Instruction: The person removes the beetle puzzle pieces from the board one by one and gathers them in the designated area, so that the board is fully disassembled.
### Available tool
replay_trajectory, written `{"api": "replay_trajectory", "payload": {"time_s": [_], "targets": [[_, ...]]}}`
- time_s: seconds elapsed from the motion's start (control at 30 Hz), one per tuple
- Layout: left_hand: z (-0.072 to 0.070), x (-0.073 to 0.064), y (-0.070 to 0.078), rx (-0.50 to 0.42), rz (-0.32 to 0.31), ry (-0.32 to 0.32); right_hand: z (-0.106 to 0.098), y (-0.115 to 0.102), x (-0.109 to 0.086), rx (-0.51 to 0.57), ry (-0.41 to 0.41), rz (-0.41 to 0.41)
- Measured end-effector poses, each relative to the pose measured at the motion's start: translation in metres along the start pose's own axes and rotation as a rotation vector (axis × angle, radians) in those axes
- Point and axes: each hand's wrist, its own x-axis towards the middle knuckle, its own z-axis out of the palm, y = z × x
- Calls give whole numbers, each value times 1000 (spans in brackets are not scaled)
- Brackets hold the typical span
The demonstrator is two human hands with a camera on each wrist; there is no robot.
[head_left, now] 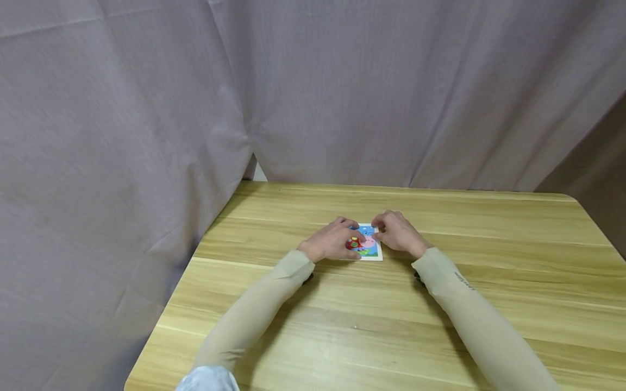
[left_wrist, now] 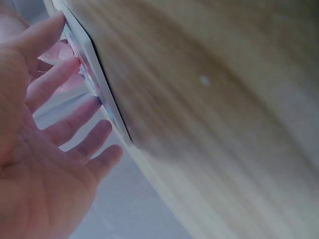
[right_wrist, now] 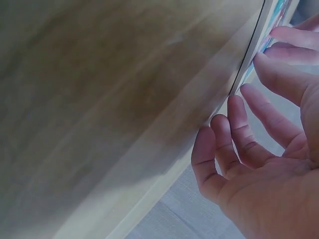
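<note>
Picture card apparently being aligned near tabletop far edge; left hand loosely spread, right hand grip can't be told; light fingertip pressure likely needed next.

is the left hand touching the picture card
Touching. The left wrist view shows fingertips of the left hand meeting the printed side of the picture card.

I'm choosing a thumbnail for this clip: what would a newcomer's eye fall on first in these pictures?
Probably the small, brightly coloured picture board with a white border, lying on the wooden table. Next come the person's hands: the left hand spread over the board's left part, the right hand at its upper right corner. Behind hangs a large greyish curtain.
</note>
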Motion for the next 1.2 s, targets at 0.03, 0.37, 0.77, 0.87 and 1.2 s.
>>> {"api": "replay_trajectory", "payload": {"time_s": [0.03,0.37,0.77,0.87,1.2], "targets": [[0,-1,0,-5,0,-5,1,0,0,3,-3,2],[1,-4,2,-14,-32,-61,1,2,7,12,-79,26],[0,-4,-1,-21,-14,-61,2,0,9,43,-79,0],[-1,-4,-2,-35,-9,-59,2,-1,11,48,-75,-5],[0,-6,-3,-19,-8,-68,2,4,13,52,-90,-13]]}}
